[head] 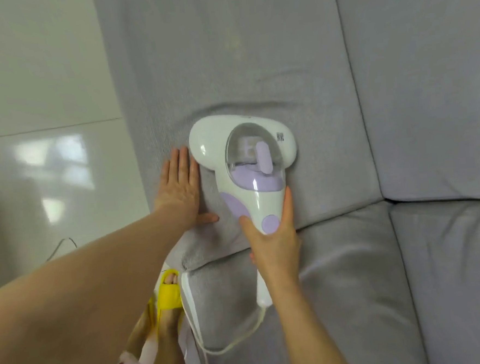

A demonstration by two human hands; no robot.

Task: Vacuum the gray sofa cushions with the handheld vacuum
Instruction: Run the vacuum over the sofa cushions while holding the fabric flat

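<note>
The right hand (274,236) grips the vacuum (246,164) by its handle; the left hand (181,186) presses flat, fingers spread open, on the sofa cushion (225,69).

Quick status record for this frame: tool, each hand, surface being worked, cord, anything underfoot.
tool: handheld vacuum, white and lilac, head flat on the fabric
right hand: right hand gripping the vacuum handle
left hand: left hand open, palm flat on the fabric beside the vacuum head
surface: gray back cushion, above the seat cushion
cord: white cord trailing from the handle end over the sofa edge
underfoot: yellow slipper on glossy white floor
</note>
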